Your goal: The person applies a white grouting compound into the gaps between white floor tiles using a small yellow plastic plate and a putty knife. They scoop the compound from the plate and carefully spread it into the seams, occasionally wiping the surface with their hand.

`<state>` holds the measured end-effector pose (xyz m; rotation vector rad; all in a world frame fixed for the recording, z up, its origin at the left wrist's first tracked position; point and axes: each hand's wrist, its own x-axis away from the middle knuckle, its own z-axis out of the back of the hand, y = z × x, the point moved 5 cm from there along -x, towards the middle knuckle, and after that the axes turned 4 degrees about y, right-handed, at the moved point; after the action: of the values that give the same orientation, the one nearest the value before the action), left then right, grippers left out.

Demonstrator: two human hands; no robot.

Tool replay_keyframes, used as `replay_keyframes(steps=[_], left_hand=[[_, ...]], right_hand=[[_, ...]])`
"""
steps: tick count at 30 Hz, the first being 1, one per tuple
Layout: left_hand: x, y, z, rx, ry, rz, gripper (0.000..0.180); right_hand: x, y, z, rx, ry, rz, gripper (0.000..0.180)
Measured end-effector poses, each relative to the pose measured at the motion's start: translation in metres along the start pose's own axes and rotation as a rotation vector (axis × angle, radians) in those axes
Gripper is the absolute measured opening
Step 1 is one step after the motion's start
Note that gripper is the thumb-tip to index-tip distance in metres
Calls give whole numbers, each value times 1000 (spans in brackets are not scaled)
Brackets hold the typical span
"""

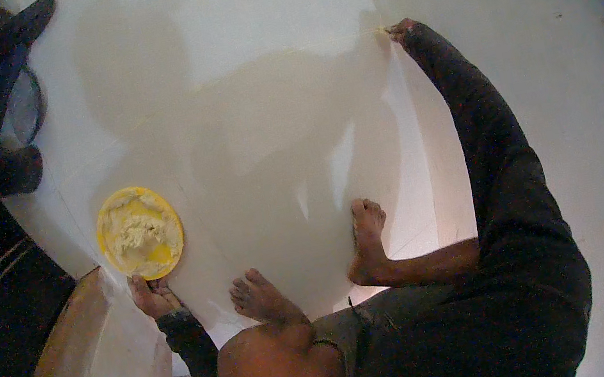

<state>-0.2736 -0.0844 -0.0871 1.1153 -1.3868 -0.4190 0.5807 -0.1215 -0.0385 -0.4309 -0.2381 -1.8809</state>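
Squatting barefoot on a pale floor (286, 136), seen from above. At left, holding a round yellow plate (160, 253) of pale powder (138, 226) by its near rim with the left hand (152, 297), fingers clamped on the edge. At far right, stretching the right hand (403, 29) to the end of a thin yellowish line (280, 53); impossible to tell whether fingers together or apart. Nearer, between both hands, two bare feet (264, 297).

Plate (162, 255) at L hand (151, 296): plastic-looking, smooth semi-gloss rim. Powdery stuff (136, 229) on it: matt, rough, lumpy. Floor (259, 116) btwn L hand & R hand (403, 29): smooth, semi-gloss, tile-like. Sleeve (472, 90) nr R hand: matt cloth.
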Motion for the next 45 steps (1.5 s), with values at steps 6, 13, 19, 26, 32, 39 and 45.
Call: replay_keyframes(steps=[6,13,19,26,32,39,45], left_hand=[[7,0,-12,-57,59,-23,58],[-7,-12,22,-10,-40,-7,56],[1,-13,32,-159,-26,-150,40],[72,21,-24,56,289,-153,35],[125,56,-90,83,620,-291,34],[129,36,-114,258,738,-135,35],[114,-53,-107,402,718,-3,40]], right_hand=[[-2,19,-26,-124,-61,-118,40],[35,-86,11,-514,-420,-110,43],[45,-312,64,-423,-592,197,42],[-66,-415,-27,-583,-647,845,39],[-116,-473,-68,-335,-354,1248,37],[-268,-566,34,-468,-364,970,42],[-317,-599,151,-473,-313,603,49]])
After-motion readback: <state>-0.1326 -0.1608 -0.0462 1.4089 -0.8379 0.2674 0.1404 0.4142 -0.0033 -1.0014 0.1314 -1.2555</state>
